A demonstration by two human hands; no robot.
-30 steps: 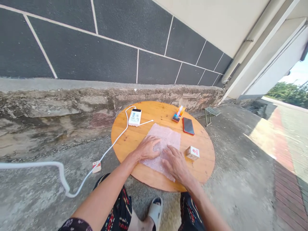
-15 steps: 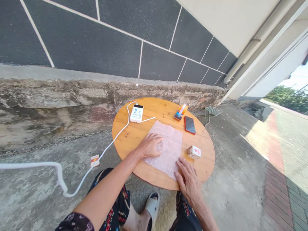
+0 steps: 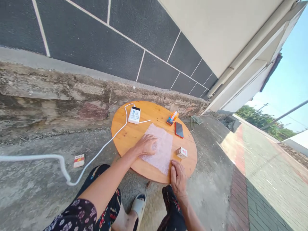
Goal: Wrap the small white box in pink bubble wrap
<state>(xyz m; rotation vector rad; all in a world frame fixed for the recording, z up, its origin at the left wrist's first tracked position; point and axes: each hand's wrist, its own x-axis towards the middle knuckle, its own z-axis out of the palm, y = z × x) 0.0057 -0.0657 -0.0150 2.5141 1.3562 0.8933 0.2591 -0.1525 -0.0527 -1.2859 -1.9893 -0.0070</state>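
A sheet of pinkish bubble wrap (image 3: 163,144) lies flat on the round wooden table (image 3: 120,128). On its left part, my left hand (image 3: 146,145) curls around a clear, round, glass-like object (image 3: 154,146), mostly hidden by the fingers. My right hand (image 3: 178,175) rests on the table's near edge, fingers stretched out and holding nothing. Just beyond those fingertips stands a small white box (image 3: 182,153) with a red mark, beside the wrap's right edge.
A white power device (image 3: 134,115) with a white cable (image 3: 106,147) sits at the table's far left. Towards the far right are an orange-and-blue item (image 3: 172,118) and a red-edged phone (image 3: 179,129). A folding stool (image 3: 196,120) stands behind; a small packet (image 3: 79,161) lies on the ground.
The view has shifted and tilted, so the table appears further left. My right hand has drawn slightly away from the bubble wrap's edge. My left hand keeps its grip in place.
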